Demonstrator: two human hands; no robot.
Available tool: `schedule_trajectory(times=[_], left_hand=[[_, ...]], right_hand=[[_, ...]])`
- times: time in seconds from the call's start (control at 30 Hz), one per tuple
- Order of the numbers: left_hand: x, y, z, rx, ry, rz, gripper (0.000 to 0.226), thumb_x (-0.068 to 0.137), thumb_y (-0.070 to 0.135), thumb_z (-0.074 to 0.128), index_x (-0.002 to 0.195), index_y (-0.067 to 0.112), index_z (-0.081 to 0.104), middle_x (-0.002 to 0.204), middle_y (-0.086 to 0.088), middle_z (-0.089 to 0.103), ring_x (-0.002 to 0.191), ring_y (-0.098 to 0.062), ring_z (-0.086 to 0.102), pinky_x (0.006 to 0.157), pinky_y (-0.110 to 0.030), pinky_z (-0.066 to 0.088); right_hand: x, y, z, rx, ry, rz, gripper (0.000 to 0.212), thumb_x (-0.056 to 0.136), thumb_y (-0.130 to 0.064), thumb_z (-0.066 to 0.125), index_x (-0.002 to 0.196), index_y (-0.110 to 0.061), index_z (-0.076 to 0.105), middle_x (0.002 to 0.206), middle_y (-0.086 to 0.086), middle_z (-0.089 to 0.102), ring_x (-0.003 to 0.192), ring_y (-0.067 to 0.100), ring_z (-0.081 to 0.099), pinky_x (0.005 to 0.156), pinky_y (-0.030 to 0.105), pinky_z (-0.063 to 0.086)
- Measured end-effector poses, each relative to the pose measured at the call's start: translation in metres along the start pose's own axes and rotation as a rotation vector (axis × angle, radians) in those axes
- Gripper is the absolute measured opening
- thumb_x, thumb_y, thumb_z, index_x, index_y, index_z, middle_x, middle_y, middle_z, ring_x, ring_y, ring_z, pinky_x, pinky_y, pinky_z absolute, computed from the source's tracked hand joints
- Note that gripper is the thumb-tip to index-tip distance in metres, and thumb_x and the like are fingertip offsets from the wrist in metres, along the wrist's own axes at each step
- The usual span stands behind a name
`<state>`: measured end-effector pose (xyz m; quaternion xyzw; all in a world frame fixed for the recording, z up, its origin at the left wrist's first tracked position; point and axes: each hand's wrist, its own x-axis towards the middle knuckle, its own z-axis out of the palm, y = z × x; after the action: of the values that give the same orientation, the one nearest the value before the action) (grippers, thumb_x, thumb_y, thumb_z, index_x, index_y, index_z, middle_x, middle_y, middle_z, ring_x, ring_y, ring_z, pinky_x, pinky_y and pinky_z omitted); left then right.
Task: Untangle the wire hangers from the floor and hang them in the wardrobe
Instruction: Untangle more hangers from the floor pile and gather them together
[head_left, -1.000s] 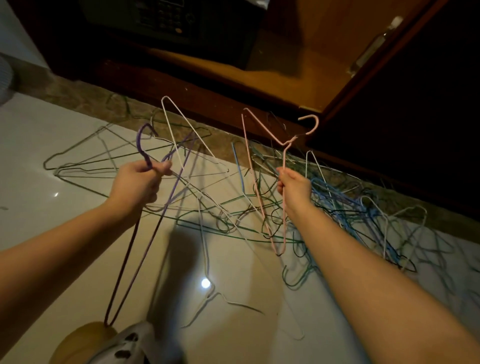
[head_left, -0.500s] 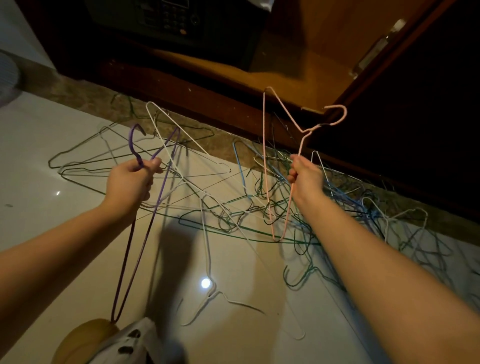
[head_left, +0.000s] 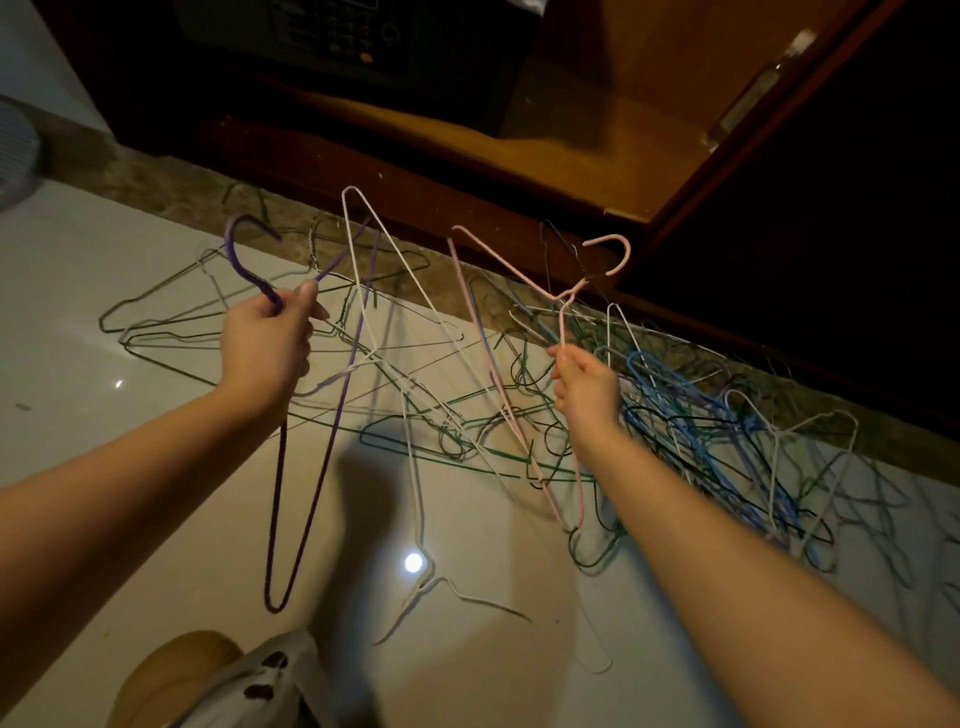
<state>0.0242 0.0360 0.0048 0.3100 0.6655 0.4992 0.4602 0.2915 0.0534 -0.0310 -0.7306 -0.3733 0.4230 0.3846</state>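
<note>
Wardrobe (head_left: 597, 130) interior dark, rail unseen, left hand (head_left: 265, 353) closed on purple hanger (head_left: 306, 441), right hand (head_left: 587, 389) pinching pink hanger (head_left: 519, 410), tangled hanger pile (head_left: 701, 415) along floor (head_left: 78, 312) edge by wardrobe base

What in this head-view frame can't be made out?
- Wardrobe rail: cut off by the top edge.
- Safe keypad: too dark to read.
- Whether the white hanger is gripped by the left hand or merely snagged: wires overlap.
- Pile count: too tangled.
</note>
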Motion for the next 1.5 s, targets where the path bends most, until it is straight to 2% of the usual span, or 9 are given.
schedule_trajectory(times=[0.2, 0.4, 0.57, 0.73, 0.9, 1.03, 1.2, 1.33, 1.5], left_hand=[[-0.002, -0.003, 0.013, -0.119, 0.076, -0.017, 0.032, 0.097, 0.032, 0.043, 0.070, 0.020, 0.053, 0.057, 0.004, 0.036, 0.045, -0.006, 0.031, 0.044, -0.020, 0.025], [0.004, 0.008, 0.022, -0.209, 0.151, -0.001, 0.032, 0.098, 0.033, 0.041, 0.070, 0.019, 0.050, 0.058, 0.005, 0.038, 0.043, -0.003, 0.032, 0.041, -0.016, 0.024], [0.003, 0.003, 0.019, -0.212, 0.170, 0.001, 0.033, 0.098, 0.033, 0.041, 0.068, 0.020, 0.049, 0.057, 0.005, 0.037, 0.044, -0.004, 0.031, 0.042, -0.018, 0.023], [0.007, -0.007, 0.000, -0.154, 0.089, -0.001, 0.035, 0.098, 0.033, 0.040, 0.070, 0.018, 0.053, 0.048, 0.009, 0.041, 0.042, -0.003, 0.033, 0.042, -0.017, 0.025], [0.014, -0.022, -0.029, 0.309, -0.020, 0.214, 0.035, 0.099, 0.038, 0.033, 0.081, 0.019, 0.056, 0.076, -0.002, 0.058, 0.068, -0.014, 0.056, 0.066, -0.028, 0.046], [0.027, -0.019, -0.042, 0.363, 0.057, 0.211, 0.033, 0.099, 0.037, 0.033, 0.088, 0.019, 0.058, 0.092, -0.003, 0.062, 0.091, -0.020, 0.060, 0.086, -0.038, 0.047], [0.029, -0.014, -0.049, 0.419, 0.142, 0.234, 0.032, 0.100, 0.029, 0.032, 0.110, 0.015, 0.059, 0.105, -0.001, 0.059, 0.105, -0.015, 0.055, 0.095, -0.037, 0.043], [0.027, -0.005, -0.047, 0.381, 0.058, 0.281, 0.025, 0.099, 0.030, 0.035, 0.102, 0.020, 0.057, 0.098, -0.001, 0.061, 0.085, -0.015, 0.059, 0.078, -0.033, 0.050], [0.021, 0.004, -0.038, 0.377, 0.046, 0.344, 0.025, 0.099, 0.029, 0.038, 0.101, 0.017, 0.059, 0.077, 0.005, 0.056, 0.063, -0.011, 0.052, 0.058, -0.021, 0.042]], right_hand=[[-0.005, -0.005, -0.004, 0.192, 0.142, 0.017, 0.025, 0.097, -0.012, 0.045, 0.081, -0.018, 0.064, 0.064, -0.002, 0.043, 0.048, 0.008, 0.031, 0.039, 0.017, 0.025], [-0.004, 0.003, -0.008, 0.162, 0.180, -0.017, 0.027, 0.096, -0.014, 0.046, 0.078, -0.024, 0.064, 0.065, -0.006, 0.044, 0.055, 0.007, 0.036, 0.048, 0.019, 0.030], [-0.003, 0.006, -0.008, 0.211, 0.218, -0.023, 0.022, 0.096, -0.012, 0.045, 0.087, -0.019, 0.064, 0.070, -0.011, 0.048, 0.060, 0.005, 0.040, 0.055, 0.018, 0.032], [-0.001, -0.001, -0.009, 0.279, 0.233, 0.052, 0.027, 0.096, -0.008, 0.043, 0.081, -0.020, 0.062, 0.064, -0.004, 0.045, 0.048, 0.005, 0.035, 0.040, 0.014, 0.028], [-0.001, -0.008, -0.008, 0.382, 0.251, 0.116, 0.020, 0.097, -0.007, 0.042, 0.090, -0.010, 0.061, 0.061, -0.001, 0.041, 0.034, -0.001, 0.029, 0.034, 0.013, 0.023], [-0.001, -0.014, -0.008, 0.407, 0.247, 0.091, 0.018, 0.097, -0.007, 0.043, 0.098, -0.007, 0.061, 0.061, -0.002, 0.043, 0.032, -0.002, 0.032, 0.034, 0.012, 0.023], [-0.002, -0.016, -0.008, 0.360, 0.189, 0.037, 0.018, 0.097, -0.009, 0.045, 0.096, -0.007, 0.063, 0.062, -0.001, 0.043, 0.034, -0.001, 0.031, 0.035, 0.012, 0.024], [0.002, -0.011, -0.007, 0.197, 0.121, 0.010, 0.020, 0.097, -0.013, 0.045, 0.099, -0.008, 0.064, 0.064, -0.001, 0.044, 0.043, 0.004, 0.032, 0.038, 0.014, 0.026], [0.001, -0.002, 0.000, 0.066, 0.058, 0.000, 0.021, 0.097, -0.014, 0.045, 0.100, -0.008, 0.065, 0.066, -0.003, 0.050, 0.055, 0.007, 0.039, 0.054, 0.020, 0.035]])
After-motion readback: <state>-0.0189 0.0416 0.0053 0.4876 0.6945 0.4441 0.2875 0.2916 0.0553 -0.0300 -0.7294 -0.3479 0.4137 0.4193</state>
